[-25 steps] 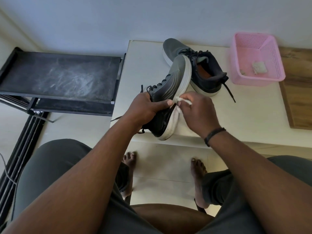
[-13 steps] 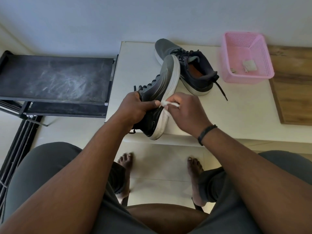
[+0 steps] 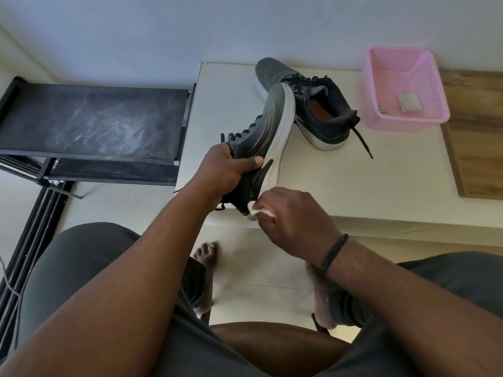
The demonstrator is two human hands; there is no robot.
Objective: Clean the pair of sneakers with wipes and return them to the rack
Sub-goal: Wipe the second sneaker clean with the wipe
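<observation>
**Wipe slides down to the heel end of the held sneaker**

Since the earlier frames the right hand [image 3: 295, 221] has travelled along the white sole edge, from about the middle of the shoe down to its near, heel end, and the view has drifted a little to the right.

Right now the left hand [image 3: 227, 170] clamps the held sneaker [image 3: 268, 137] around its upper, fingers [image 3: 254, 161] wrapped over the side with the thumb pressing near the sole line. That shoe is tipped on its side above the front of the white counter [image 3: 340, 180], its long axis running from the toe, far and slightly right, to the heel, near and slightly left. The right hand's fingers pinch a bunched white wipe [image 3: 255, 211] against the heel corner of the sole.

Judging from the position, this stroke has run out of shoe: the uncleaned length lies away from the wipe, up toward the toe, so any next pass would need to travel along the long axis, away from the body. The right hand is the nearer one to that edge; the left is only the brace.

Its partner, the second sneaker [image 3: 313, 107], stands upright on the counter just behind, toe touching or nearly touching the held one. A pink basket [image 3: 381, 121] with a used scrap inside sits to the right. At the left stands the dusty black rack [image 3: 89, 121], with no shoes on the shelf that shows.
</observation>
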